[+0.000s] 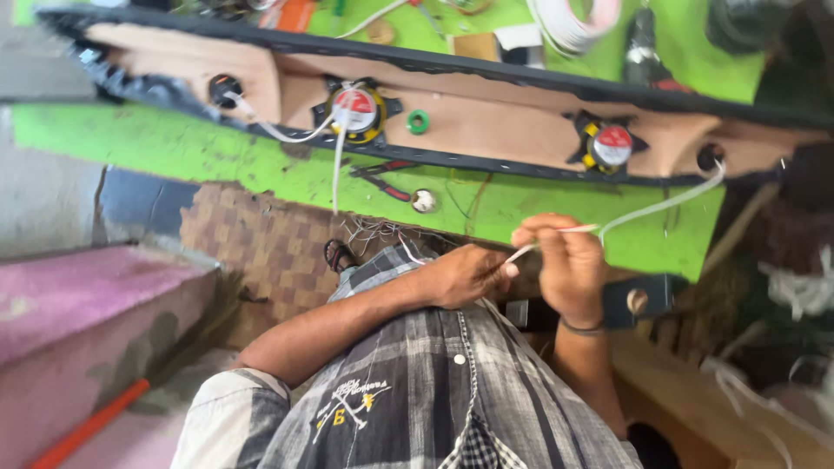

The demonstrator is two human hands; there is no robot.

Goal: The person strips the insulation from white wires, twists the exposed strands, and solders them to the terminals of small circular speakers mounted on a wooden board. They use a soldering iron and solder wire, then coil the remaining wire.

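My left hand and my right hand meet in front of my chest, both pinching a thin white wire. The wire runs up and right to a hole at the right end of a long tan panel with black trim lying on the green table. Two round speakers sit in the panel, one left of centre and one at the right. Another white wire links the left speaker to a left hole.
Red-handled pliers and a small round metal part lie on the table near its front edge. A green ring rests on the panel. A white wire coil is behind. A pink step and orange rod are left.
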